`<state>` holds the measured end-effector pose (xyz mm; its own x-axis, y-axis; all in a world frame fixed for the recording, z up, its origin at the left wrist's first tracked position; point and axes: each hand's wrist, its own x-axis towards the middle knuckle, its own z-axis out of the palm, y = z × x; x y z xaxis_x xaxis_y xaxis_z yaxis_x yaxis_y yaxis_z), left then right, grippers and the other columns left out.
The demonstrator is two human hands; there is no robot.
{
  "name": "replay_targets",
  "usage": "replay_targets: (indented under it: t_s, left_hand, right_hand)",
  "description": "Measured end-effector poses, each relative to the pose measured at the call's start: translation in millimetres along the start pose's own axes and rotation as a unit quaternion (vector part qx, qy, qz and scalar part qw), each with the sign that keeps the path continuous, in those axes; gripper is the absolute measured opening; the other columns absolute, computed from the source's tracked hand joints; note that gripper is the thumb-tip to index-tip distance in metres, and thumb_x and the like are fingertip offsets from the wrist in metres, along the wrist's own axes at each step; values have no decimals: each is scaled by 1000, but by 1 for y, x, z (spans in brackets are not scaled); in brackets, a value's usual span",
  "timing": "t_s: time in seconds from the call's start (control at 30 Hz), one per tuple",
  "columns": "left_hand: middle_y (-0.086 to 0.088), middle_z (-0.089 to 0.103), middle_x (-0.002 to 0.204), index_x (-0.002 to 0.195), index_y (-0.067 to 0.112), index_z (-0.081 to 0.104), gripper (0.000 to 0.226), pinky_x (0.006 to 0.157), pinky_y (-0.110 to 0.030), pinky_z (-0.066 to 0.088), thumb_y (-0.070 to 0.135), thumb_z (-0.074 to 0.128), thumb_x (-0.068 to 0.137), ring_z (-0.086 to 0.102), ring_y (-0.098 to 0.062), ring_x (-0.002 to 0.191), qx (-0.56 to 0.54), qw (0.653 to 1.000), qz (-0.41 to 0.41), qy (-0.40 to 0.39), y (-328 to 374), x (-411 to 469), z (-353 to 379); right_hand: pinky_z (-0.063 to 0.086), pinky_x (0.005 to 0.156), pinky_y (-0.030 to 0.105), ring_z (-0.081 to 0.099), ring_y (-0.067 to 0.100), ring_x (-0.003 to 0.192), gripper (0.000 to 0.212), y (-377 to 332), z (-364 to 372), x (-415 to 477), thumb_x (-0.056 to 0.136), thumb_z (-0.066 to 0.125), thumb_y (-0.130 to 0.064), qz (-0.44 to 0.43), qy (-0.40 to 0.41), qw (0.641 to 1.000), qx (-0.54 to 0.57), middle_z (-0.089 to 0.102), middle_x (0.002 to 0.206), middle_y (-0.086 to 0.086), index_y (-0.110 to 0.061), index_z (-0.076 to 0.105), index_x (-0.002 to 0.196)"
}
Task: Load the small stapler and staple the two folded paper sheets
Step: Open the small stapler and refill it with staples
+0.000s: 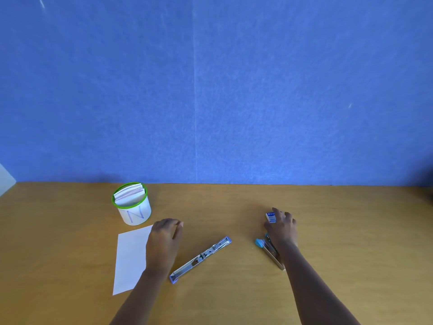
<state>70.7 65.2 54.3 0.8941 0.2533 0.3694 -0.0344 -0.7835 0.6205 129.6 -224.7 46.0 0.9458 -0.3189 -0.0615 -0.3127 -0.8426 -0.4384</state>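
1. On a tan wooden desk (pixel 234 301) backed by a blue felt partition (pixel 210 90), we see two bare forearms reaching forward from the bottom edge.
2. Our view puts the left hand (pixel 164 235) palm down, fingers loosely curled and clasping nothing, over the near right corner of a white folded paper sheet (pixel 131 259) that lies flat at the left of the desk; we cannot tell whether the hand touches the paper.
3. We find the right hand (pixel 282 228) farther right, its fingertips closed around a small blue-and-white box of staples (pixel 270 217), thumb on the near side and fingers on the far side.
4. Just under that wrist lies a small stapler with a light-blue nose and a silver metal body (pixel 267 248), angled with its blue end toward the left; the forearm hides part of it.
5. Between the two hands we note a long silver stapler with purple-blue end caps (pixel 201 258), swung open and lying diagonally, its far end pointing up and to the right, well apart from either hand.
6. Behind the paper stands a white cylindrical cup with a green rim and a blue letter "N" on its side (pixel 136 214), holding a stack of folded papers (pixel 128 194) upright, near the partition.
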Motion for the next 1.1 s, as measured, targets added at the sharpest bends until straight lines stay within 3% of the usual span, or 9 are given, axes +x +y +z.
replay_targets:
  t_s: [0.23, 0.37, 0.57, 0.67, 0.73, 0.8, 0.93, 1.0, 1.1]
  left_hand:
    - [-5, 70, 84, 83, 8, 72, 5, 67, -32, 49, 11, 68, 84, 60, -27, 84, 4, 1000, 9, -12, 5, 5, 9]
    - [-3, 70, 85, 85, 9, 72, 6, 67, -33, 50, 11, 67, 85, 59, -25, 86, -4, 1000, 1, -20, 12, 5, 11]
    - [7, 69, 85, 87, 15, 72, 8, 73, -22, 46, 17, 65, 87, 63, -14, 85, -140, 986, -85, -36, 33, -4, 14]
    - [10, 72, 86, 83, 24, 70, 9, 69, -6, 45, 25, 63, 88, 67, -6, 86, -264, 941, -186, -103, 48, -13, 15]
    - [1, 74, 88, 89, 23, 71, 12, 80, -18, 52, 27, 59, 91, 70, -14, 87, -338, 891, -255, -163, 55, -18, 17]
    - [-5, 74, 87, 92, 20, 71, 22, 81, -33, 56, 32, 53, 94, 71, -20, 85, -392, 845, -291, -216, 61, -23, 17]
    - [-2, 70, 76, 79, 16, 74, 35, 61, -25, 53, 30, 47, 97, 68, -12, 69, -482, 776, -324, -246, 70, -28, 10]
    - [-4, 66, 73, 77, 14, 74, 35, 57, -23, 52, 26, 48, 97, 63, -13, 64, -512, 746, -349, -245, 72, -27, 7]
    - [-8, 64, 76, 92, 4, 72, 33, 66, -26, 54, 25, 47, 98, 59, -17, 68, -531, 732, -348, -247, 76, -25, 4]
  right_hand:
    - [41, 88, 35, 41, 31, 115, 30, -2, 7, 11, 94, 53, -22, 4, 23, 1000, 8, 47, 125, 17, -9, 47, 120]
    - [42, 83, 36, 45, 31, 111, 33, -8, 6, 9, 89, 60, -15, -18, 55, 995, 87, 53, 122, 18, -7, 51, 121]
    - [43, 88, 27, 58, 30, 106, 41, -49, 7, -40, 76, 76, -7, -220, 119, 949, 193, 63, 114, 13, 0, 62, 114]
    - [39, 95, 17, 55, 16, 110, 46, -65, 11, -77, 75, 77, -10, -290, 109, 928, 208, 59, 119, 6, -7, 61, 118]
    - [34, 96, 10, 51, 10, 112, 48, -72, 15, -97, 76, 75, -11, -312, 86, 921, 216, 56, 122, 1, -10, 59, 122]
    - [35, 98, 12, 48, 9, 117, 50, -78, 20, -111, 78, 72, -11, -319, 60, 919, 223, 55, 126, -2, -12, 56, 126]
    - [48, 95, 33, 43, 7, 121, 56, -81, 23, -124, 80, 64, -6, -322, 27, 917, 234, 55, 127, -1, -11, 48, 133]
    - [46, 97, 31, 45, 9, 122, 57, -79, 23, -127, 81, 65, -9, -326, 32, 916, 232, 56, 127, 0, -13, 46, 135]
    - [38, 100, 18, 44, 6, 123, 56, -77, 20, -129, 84, 65, -13, -342, 40, 912, 221, 55, 128, -4, -16, 44, 136]
